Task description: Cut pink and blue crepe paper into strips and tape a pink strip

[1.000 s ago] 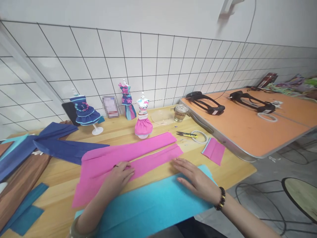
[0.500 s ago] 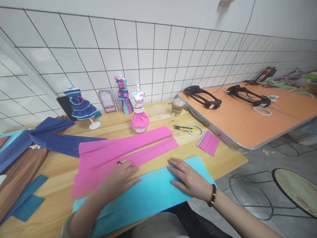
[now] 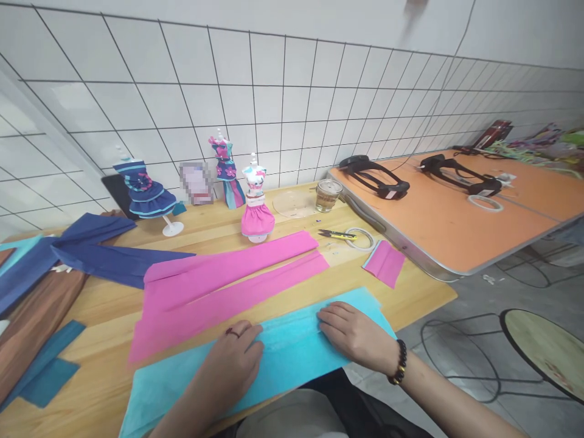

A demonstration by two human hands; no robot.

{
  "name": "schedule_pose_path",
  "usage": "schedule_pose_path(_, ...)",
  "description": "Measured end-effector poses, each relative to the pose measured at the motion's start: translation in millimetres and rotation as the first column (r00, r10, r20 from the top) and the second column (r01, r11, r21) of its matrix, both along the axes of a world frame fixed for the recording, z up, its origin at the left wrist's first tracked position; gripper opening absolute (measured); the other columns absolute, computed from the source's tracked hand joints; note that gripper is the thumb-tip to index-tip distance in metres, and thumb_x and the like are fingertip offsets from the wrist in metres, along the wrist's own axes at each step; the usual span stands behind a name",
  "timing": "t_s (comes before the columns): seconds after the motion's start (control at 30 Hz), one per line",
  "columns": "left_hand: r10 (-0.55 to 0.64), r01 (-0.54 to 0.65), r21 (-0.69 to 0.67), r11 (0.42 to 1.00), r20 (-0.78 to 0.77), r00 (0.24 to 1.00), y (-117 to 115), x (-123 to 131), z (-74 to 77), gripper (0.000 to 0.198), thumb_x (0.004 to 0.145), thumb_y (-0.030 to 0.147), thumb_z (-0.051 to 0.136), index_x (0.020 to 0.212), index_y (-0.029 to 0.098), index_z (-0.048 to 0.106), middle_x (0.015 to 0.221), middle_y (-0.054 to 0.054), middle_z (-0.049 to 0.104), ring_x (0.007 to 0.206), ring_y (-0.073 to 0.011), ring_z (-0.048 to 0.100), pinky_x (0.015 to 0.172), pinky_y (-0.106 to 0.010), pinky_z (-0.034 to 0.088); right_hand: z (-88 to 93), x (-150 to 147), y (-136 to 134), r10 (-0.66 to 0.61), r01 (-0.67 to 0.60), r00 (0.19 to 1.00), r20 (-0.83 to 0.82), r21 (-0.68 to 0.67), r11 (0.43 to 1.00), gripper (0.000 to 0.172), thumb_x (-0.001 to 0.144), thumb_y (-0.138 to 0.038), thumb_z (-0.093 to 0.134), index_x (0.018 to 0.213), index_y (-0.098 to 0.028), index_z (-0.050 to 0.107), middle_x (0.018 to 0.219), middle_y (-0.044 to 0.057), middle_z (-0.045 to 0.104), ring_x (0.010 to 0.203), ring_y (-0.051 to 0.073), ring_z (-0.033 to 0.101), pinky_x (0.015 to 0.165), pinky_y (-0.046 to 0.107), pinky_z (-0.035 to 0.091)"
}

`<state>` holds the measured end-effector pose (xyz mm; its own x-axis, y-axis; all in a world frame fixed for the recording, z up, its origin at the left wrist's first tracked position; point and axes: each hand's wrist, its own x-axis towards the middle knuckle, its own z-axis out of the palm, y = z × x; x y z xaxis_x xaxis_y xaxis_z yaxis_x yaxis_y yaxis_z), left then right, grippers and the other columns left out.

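Observation:
A long turquoise crepe paper sheet [image 3: 283, 359] lies along the near edge of the wooden table [image 3: 410, 292]. My left hand [image 3: 235, 362] rests flat on its middle, fingers stretched out. My right hand [image 3: 353, 334], with a bead bracelet at the wrist, lies on the sheet's right part, fingers bent down against the paper. Just beyond the sheet lie two long pink crepe paper strips [image 3: 228, 280], untouched by either hand.
Three small dress mannequins [image 3: 257, 204] stand at the back by the tiled wall, next to a glass jar [image 3: 328, 194]. Yellow snips [image 3: 337, 234], a tape ring [image 3: 360, 239] and a small pink piece [image 3: 385, 263] lie right. Dark blue paper [image 3: 95, 255] lies left. An orange table [image 3: 456, 219] adjoins.
Both hands slid back from the pink strips onto the turquoise sheet. The left hand came nearest to me, and the camera tilted slightly.

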<state>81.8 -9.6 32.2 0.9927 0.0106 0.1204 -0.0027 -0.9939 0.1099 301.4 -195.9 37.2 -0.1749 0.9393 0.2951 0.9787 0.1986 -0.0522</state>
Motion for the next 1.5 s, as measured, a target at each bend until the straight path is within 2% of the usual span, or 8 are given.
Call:
schedule_pose_path(0.13, 0.041, -0.039, -0.066, 0.997, 0.032, 0.999, 0, 1, 3.0, 0.010, 0.082, 0.020, 0.049, 0.085, 0.019, 0.058, 0.105, -0.007, 0.062, 0.094, -0.0240, 0.053, 0.078, -0.040, 0.046, 5.8, 4, 4, -0.054, 0.052, 0.994, -0.095, -0.025, 0.998, 0.021, 0.090, -0.015, 0.037, 0.094, -0.015, 0.058, 0.095, 0.011, 0.065, 0.089, 0.019, 0.058, 0.081, 0.036, 0.046)
schedule_pose_path(0.23, 0.083, -0.083, -0.128, 0.988, -0.004, 0.997, 0, 2, 8.9, 0.028, 0.077, 0.032, 0.058, 0.101, 0.019, 0.055, 0.106, -0.007, 0.061, 0.095, -0.0252, 0.054, 0.079, -0.041, 0.047, 12.2, 8, 9, -0.142, 0.128, 0.974, -0.176, -0.088, 0.988, 0.022, 0.091, -0.020, 0.036, 0.097, -0.016, 0.057, 0.093, 0.009, 0.065, 0.089, 0.018, 0.058, 0.080, 0.034, 0.046)
schedule_pose_path(0.43, 0.210, -0.224, -0.107, 0.969, -0.127, 0.969, 15, -1, 14.2, 0.036, 0.075, 0.007, 0.042, 0.104, 0.021, 0.058, 0.105, -0.006, 0.064, 0.091, -0.0224, 0.060, 0.072, -0.037, 0.049, 16.1, 20, 29, -0.232, 0.200, 0.937, -0.262, -0.142, 0.969, 0.022, 0.092, -0.025, 0.037, 0.095, -0.018, 0.058, 0.089, 0.006, 0.065, 0.084, 0.017, 0.060, 0.077, 0.031, 0.046)
schedule_pose_path(0.53, 0.303, -0.323, -0.119, 0.939, -0.159, 0.940, 31, -5, 14.6, 0.035, 0.078, 0.010, 0.037, 0.101, 0.022, 0.061, 0.101, -0.005, 0.067, 0.086, -0.0216, 0.063, 0.068, -0.034, 0.050, 15.8, 27, 38, -0.235, 0.209, 0.938, -0.253, -0.126, 0.970, 0.022, 0.092, -0.025, 0.037, 0.095, -0.018, 0.058, 0.089, 0.006, 0.065, 0.084, 0.017, 0.060, 0.077, 0.031, 0.045)
schedule_pose_path(0.8, 0.449, -0.465, -0.204, 0.862, -0.121, 0.885, 71, -30, 7.2, 0.030, 0.087, 0.029, 0.035, 0.099, 0.025, 0.063, 0.100, 0.001, 0.069, 0.088, -0.0173, 0.064, 0.074, -0.029, 0.048, 11.1, 54, 40, -0.289, 0.268, 0.942, -0.170, -0.138, 0.954, 0.022, 0.092, -0.023, 0.038, 0.096, -0.019, 0.060, 0.088, 0.006, 0.067, 0.084, 0.017, 0.061, 0.080, 0.035, 0.041)
schedule_pose_path(1.13, 0.546, -0.552, -0.051, 0.832, -0.089, 0.833, 103, -50, 13.9, 0.034, 0.081, 0.021, 0.034, 0.087, 0.025, 0.067, 0.089, -0.001, 0.071, 0.080, -0.0185, 0.065, 0.070, -0.029, 0.048, -3.9, 72, 30, -0.304, 0.301, 0.953, -0.018, -0.088, 0.950, 0.025, 0.092, -0.021, 0.037, 0.101, -0.019, 0.061, 0.094, 0.008, 0.066, 0.086, 0.019, 0.059, 0.079, 0.036, 0.041)
schedule_pose_path(1.3, 0.502, -0.501, -0.030, 0.865, 0.037, 0.864, 109, -60, 0.2, 0.034, 0.078, 0.018, 0.036, 0.084, 0.024, 0.069, 0.089, -0.004, 0.071, 0.080, -0.0193, 0.064, 0.070, -0.030, 0.048, -10.1, 70, 21, -0.236, 0.238, 0.971, 0.039, -0.043, 0.970, 0.027, 0.090, -0.016, 0.040, 0.107, -0.020, 0.060, 0.102, 0.009, 0.064, 0.092, 0.021, 0.056, 0.079, 0.037, 0.043)
schedule_pose_path(1.5, 0.501, -0.509, 0.060, 0.859, 0.104, 0.859, 116, -79, -17.9, 0.036, 0.076, 0.013, 0.037, 0.088, 0.023, 0.069, 0.097, -0.007, 0.068, 0.086, -0.0224, 0.062, 0.075, -0.035, 0.047, -10.9, 69, 12, -0.227, 0.231, 0.972, 0.061, -0.068, 0.971, 0.028, 0.088, -0.016, 0.041, 0.108, -0.020, 0.060, 0.103, 0.009, 0.064, 0.092, 0.022, 0.056, 0.078, 0.039, 0.044)
